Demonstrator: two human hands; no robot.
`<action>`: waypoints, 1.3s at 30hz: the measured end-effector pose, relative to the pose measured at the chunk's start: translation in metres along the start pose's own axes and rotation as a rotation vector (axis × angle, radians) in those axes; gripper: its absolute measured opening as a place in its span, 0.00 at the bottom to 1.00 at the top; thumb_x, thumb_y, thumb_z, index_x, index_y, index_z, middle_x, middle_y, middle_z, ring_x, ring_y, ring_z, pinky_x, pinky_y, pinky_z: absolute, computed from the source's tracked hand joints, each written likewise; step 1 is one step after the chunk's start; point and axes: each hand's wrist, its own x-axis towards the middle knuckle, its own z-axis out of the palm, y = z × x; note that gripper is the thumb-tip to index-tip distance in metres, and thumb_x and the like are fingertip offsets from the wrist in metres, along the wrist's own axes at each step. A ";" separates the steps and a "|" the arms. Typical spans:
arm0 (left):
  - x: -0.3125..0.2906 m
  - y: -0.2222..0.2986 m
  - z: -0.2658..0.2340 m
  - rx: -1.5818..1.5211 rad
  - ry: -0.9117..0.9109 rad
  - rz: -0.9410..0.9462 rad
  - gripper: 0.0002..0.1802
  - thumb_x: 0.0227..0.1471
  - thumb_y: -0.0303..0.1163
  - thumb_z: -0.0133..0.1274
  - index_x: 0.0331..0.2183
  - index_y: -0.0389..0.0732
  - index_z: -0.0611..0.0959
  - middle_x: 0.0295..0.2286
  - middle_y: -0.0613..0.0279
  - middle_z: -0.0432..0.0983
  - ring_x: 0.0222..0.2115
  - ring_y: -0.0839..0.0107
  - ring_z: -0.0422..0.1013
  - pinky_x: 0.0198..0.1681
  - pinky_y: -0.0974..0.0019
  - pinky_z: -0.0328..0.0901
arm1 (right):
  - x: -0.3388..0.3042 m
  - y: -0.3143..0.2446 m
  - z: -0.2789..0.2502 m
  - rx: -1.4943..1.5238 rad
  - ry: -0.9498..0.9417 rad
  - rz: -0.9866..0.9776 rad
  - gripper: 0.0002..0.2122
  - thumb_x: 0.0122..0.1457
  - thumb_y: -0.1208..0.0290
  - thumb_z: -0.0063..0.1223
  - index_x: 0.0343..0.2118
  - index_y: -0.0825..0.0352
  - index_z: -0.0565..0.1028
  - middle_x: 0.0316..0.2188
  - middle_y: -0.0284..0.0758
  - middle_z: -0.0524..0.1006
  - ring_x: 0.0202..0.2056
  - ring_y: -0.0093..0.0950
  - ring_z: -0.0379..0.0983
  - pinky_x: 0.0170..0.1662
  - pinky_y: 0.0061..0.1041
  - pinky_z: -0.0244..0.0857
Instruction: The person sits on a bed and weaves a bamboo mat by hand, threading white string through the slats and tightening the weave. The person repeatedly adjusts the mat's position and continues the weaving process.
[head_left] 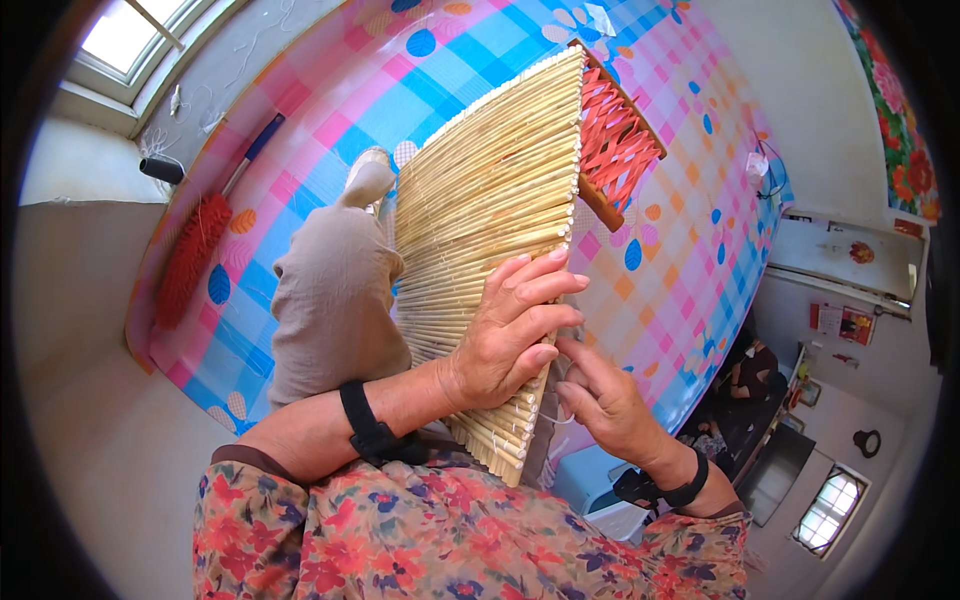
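Observation:
A mat of thin straw-coloured stalks (490, 180), laid side by side and tied along the edge, slants across my lap and beyond my bent leg. My left hand (515, 330) lies palm down on the mat, its fingers stretched out to the right edge. Just beside that edge, my right hand (610, 405) has its fingers bent and drawn together. A thin white cord (562, 419) loops out below the right fingers and seems held by them; their tips are partly hidden at the mat's edge.
Beyond the mat's right edge stands a wooden folding stool (625, 140) with red woven straps. A red duster (195, 260) lies at the left on the checked, patterned sheet (690, 240). A black cylinder (162, 170) sits near the window. A light blue container (590, 480) stands by my right forearm.

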 end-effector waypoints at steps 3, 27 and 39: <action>0.001 -0.001 0.002 0.024 -0.025 -0.001 0.20 0.64 0.40 0.38 0.46 0.38 0.78 0.55 0.48 0.68 0.62 0.46 0.57 0.64 0.42 0.46 | -0.004 0.001 0.015 0.111 -0.015 -0.015 0.23 0.65 0.75 0.48 0.62 0.68 0.62 0.22 0.32 0.71 0.24 0.22 0.71 0.30 0.24 0.66; 0.001 -0.002 0.004 0.026 0.016 0.029 0.12 0.53 0.24 0.51 0.42 0.40 0.77 0.53 0.53 0.70 0.60 0.49 0.59 0.63 0.44 0.50 | -0.016 0.041 0.037 0.455 0.067 0.107 0.09 0.68 0.72 0.47 0.46 0.67 0.76 0.27 0.27 0.75 0.26 0.14 0.69 0.28 0.15 0.65; -0.002 -0.002 0.007 0.003 0.035 0.027 0.12 0.52 0.24 0.52 0.42 0.41 0.77 0.53 0.55 0.69 0.61 0.51 0.60 0.63 0.44 0.50 | -0.012 0.040 0.023 0.253 0.068 -0.046 0.06 0.65 0.75 0.52 0.41 0.69 0.78 0.26 0.29 0.73 0.26 0.18 0.71 0.29 0.19 0.65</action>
